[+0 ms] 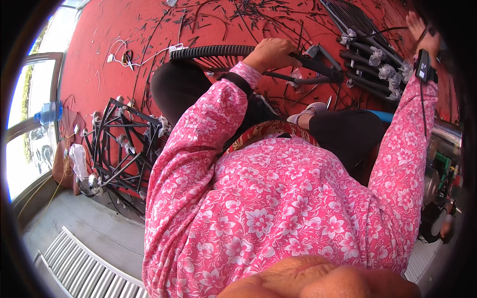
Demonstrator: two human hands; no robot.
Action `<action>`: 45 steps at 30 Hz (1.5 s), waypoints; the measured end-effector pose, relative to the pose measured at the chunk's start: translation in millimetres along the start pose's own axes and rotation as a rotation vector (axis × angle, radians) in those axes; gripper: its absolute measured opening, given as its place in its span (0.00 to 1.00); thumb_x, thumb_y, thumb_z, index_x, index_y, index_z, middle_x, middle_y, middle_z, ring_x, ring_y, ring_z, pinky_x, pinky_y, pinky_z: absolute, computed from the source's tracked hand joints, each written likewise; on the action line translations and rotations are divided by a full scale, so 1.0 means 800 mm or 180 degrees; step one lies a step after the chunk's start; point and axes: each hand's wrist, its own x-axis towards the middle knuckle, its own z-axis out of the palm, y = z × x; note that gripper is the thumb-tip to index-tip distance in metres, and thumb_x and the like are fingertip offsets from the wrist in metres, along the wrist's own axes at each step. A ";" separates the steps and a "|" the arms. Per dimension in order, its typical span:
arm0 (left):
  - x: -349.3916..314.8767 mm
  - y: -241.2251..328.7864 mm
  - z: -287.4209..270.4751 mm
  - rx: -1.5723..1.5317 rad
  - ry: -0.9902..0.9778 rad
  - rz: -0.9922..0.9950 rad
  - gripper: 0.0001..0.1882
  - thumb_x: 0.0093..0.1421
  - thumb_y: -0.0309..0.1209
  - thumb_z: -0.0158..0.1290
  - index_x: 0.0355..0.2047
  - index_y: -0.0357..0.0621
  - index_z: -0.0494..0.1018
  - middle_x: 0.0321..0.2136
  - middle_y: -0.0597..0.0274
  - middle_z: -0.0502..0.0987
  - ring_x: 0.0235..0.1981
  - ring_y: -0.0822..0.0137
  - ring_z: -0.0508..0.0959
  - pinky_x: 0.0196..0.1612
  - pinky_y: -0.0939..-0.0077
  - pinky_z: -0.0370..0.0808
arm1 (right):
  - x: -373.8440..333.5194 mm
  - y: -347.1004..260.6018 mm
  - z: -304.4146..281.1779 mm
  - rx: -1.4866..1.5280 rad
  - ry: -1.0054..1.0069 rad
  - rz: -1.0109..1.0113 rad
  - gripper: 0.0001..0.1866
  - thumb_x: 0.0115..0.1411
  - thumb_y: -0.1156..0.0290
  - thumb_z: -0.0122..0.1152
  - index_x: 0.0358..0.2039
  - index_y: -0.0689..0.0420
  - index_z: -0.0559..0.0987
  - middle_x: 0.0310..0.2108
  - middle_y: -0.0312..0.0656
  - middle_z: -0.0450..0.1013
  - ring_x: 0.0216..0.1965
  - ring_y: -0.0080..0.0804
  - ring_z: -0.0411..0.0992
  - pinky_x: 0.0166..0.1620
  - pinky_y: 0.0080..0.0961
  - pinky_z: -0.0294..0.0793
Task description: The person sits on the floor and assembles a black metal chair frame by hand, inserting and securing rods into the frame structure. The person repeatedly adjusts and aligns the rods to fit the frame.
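- On a clock face with twelve straight ahead of the person, I see the black frame out in front, stretching from about eleven o'clock to nearly two.
- Its long axis runs crosswise, almost on the nine-to-three line; the far tip sags slightly, pointing a little past three.
- The end toward nine is a ribbed rail, gently bowed, with thin slats fanning out beneath it; the other end is smooth tube.
- The left hand, between twelve and one, is closed over the frame, palm down, knuckles up, fingers curling around the tube. It hides the part where rail and tube meet.
- The right hand is raised at two o'clock, well apart from the frame, its fingers reaching toward eleven. A thin black strip leads toward it; whether the hand is pinching anything, I cannot tell.
- A small device sits strapped on the right wrist.
- Nearer in than the right hand, also at two, lie black bars, partly wrapped in clear plastic.
- At nine, a tangle of black metalwork stands by the left knee.
- Between ten and eleven, a white cable loops across the red floor.
- Black scraps litter twelve o'clock, beyond the frame.
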 end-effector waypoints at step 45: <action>-0.007 0.000 0.008 -0.0189 0.0934 0.0959 0.21 0.51 0.35 0.62 0.45 0.49 0.73 0.41 0.61 0.81 0.44 0.56 0.80 0.46 0.61 0.75 | -0.303 0.341 0.148 -0.1907 -0.0252 -0.0603 0.16 0.70 0.60 0.55 0.37 0.62 0.80 0.29 0.34 0.76 0.29 0.22 0.72 0.33 0.23 0.71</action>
